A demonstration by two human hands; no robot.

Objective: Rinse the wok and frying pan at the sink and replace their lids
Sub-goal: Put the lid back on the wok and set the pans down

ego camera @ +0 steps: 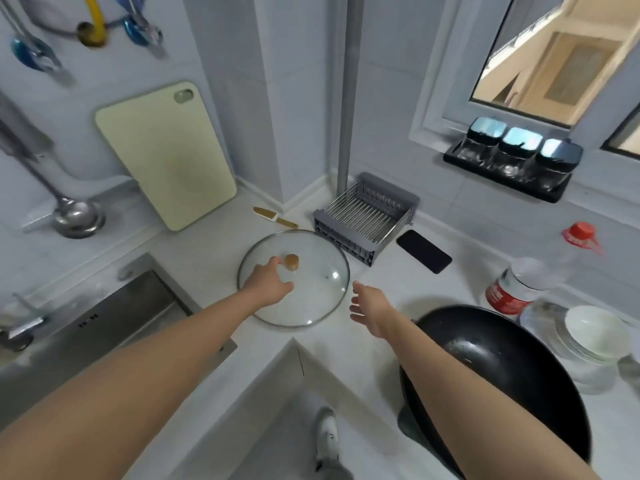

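A round glass lid (313,292) with a wooden knob (291,261) lies flat on the white counter in the corner. My left hand (268,284) hovers over the lid, fingers apart, just left of the knob and holding nothing. My right hand (369,311) is open beside the lid's right rim, not touching it. A black wok (512,368) sits uncovered on the counter at the right, partly behind my right forearm. The steel sink (114,320) is at the left. I see no frying pan.
A grey dish rack (363,218) and a black phone (424,251) lie behind the lid. A cutting board (166,154) leans on the wall, a small knife (275,217) below it. White bowls (595,336) and a red-capped bottle (530,282) stand right of the wok. A ladle (74,216) hangs at left.
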